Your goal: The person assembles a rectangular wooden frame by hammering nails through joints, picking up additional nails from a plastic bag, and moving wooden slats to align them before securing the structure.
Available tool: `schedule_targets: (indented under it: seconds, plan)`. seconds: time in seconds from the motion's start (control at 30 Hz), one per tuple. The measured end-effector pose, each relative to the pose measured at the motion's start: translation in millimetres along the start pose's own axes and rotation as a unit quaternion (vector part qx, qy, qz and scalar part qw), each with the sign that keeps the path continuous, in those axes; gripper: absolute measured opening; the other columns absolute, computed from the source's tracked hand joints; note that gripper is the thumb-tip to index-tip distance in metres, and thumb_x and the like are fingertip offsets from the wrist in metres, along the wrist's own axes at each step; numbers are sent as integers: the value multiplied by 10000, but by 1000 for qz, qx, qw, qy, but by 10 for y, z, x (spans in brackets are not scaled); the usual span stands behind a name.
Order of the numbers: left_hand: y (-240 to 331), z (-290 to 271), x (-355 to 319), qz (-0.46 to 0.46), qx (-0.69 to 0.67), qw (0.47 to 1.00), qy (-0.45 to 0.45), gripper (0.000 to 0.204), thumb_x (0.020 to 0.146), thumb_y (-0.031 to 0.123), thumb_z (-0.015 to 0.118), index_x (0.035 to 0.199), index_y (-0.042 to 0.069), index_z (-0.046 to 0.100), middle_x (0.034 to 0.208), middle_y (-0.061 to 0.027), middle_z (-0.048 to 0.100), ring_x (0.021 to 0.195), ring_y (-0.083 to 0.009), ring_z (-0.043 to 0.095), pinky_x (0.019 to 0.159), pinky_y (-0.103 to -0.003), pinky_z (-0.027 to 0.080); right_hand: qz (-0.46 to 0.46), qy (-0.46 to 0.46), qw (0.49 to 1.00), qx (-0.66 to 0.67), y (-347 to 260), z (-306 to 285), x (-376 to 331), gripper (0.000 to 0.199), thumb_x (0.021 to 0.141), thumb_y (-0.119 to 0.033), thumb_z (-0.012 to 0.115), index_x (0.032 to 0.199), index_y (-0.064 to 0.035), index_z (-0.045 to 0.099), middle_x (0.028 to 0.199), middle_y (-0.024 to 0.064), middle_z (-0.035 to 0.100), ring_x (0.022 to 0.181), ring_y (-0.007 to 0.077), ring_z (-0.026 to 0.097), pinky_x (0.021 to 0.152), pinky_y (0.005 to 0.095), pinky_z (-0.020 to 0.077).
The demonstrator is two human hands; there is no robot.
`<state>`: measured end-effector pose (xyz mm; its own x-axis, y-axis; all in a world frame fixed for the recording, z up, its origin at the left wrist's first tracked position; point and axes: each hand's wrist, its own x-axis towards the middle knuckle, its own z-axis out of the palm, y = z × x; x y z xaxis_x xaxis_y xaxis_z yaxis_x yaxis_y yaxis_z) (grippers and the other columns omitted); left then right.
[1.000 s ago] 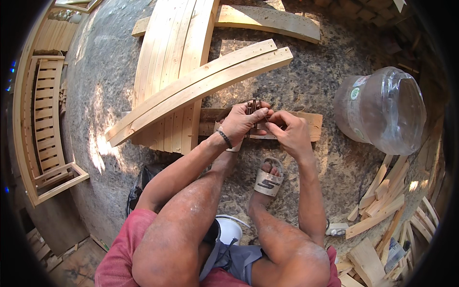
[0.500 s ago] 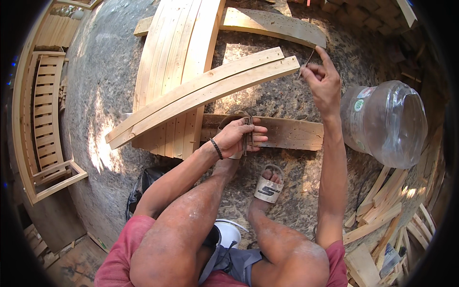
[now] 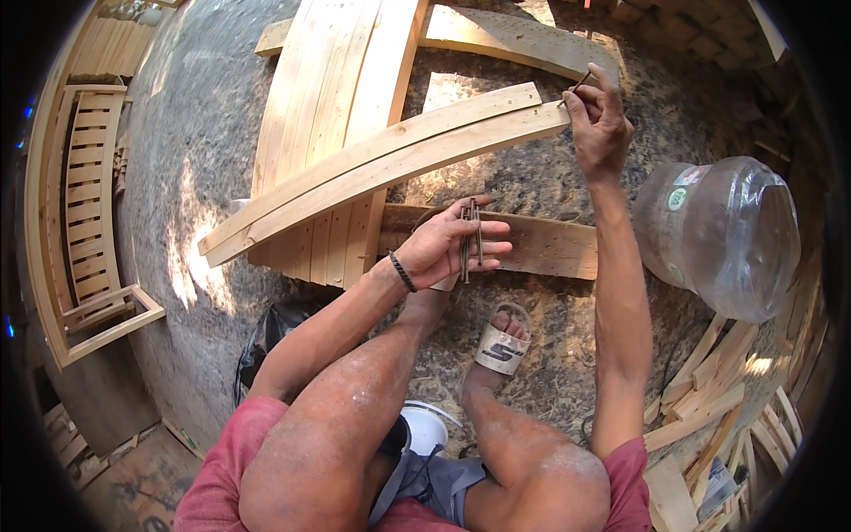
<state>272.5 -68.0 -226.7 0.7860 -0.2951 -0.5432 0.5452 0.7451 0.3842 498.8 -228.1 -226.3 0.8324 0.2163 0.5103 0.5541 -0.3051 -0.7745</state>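
My right hand [image 3: 601,133] pinches a single long nail [image 3: 581,82] between thumb and fingers. The nail's lower end meets the right end of the nearer of two wooden strips [image 3: 399,164], where small holes show. Both strips lie side by side, slanting across a stack of longer boards [image 3: 328,97]. Several brown nails [image 3: 470,239] are held in my left hand [image 3: 443,244], pinned under the thumb across the fingers, palm up. That hand is over a short plank [image 3: 541,244] on the ground, near my left foot.
A large clear plastic jug [image 3: 718,235] lies to the right, beyond my forearm. Below it are scattered wood offcuts [image 3: 705,381]. A slatted wooden frame [image 3: 89,204] stands at the left. A white bucket [image 3: 425,430] sits between my legs, and another plank [image 3: 514,44] crosses the far side.
My right hand has tilted the nail and brought its end onto the strip's end. The fingers of my left hand have spread a little, with the nails still held.
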Motion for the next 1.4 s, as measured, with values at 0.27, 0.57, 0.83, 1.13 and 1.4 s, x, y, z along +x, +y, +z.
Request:
schedule_targets:
  seconds: [0.27, 0.57, 0.83, 1.13, 1.4]
  plan:
    - [0, 23, -13, 14, -82, 996, -25, 470, 1051, 298, 378, 1460, 84, 289, 1345, -221, 542, 1207, -411, 575, 985, -530, 522, -58, -31, 995, -69, 26, -35, -41, 454, 893, -81, 697, 1316, -153, 551, 996, 104, 725, 917, 204, 718, 766, 339, 603]
    - [10, 27, -41, 30, -151, 983, -97, 545, 1039, 391, 320, 1485, 78, 329, 1455, -240, 442, 1322, -447, 453, 1063, -585, 420, -96, -21, 986, -133, -143, -105, -160, 275, 896, -77, 652, 1170, -63, 643, 1006, 146, 713, 921, 251, 705, 816, 379, 581]
    - [23, 57, -98, 8, -187, 973, -133, 610, 1028, 467, 303, 1487, 65, 324, 1456, -236, 441, 1334, -441, 440, 1090, -611, 370, 108, -284, 952, 46, -766, -302, -725, 253, 857, -169, 706, 1080, -50, 700, 1010, 143, 682, 948, 267, 663, 825, 378, 549]
    - [-31, -41, -69, 37, -181, 973, -140, 632, 1036, 508, 239, 1434, 42, 393, 1383, -225, 508, 1196, -340, 589, 1013, -545, 476, -81, -407, 909, -36, -1060, -403, -976, 221, 766, -103, 740, 982, -152, 734, 1249, 102, 555, 1212, 303, 509, 1017, 438, 454]
    - [-125, -87, -49, -6, -198, 967, -158, 615, 1034, 503, 293, 1433, 49, 405, 1367, -198, 528, 1193, -339, 585, 1003, -554, 464, -209, -419, 869, -162, -1151, -461, -1117, 189, 795, -191, 699, 983, -174, 710, 1190, 52, 582, 1184, 245, 540, 931, 392, 489]
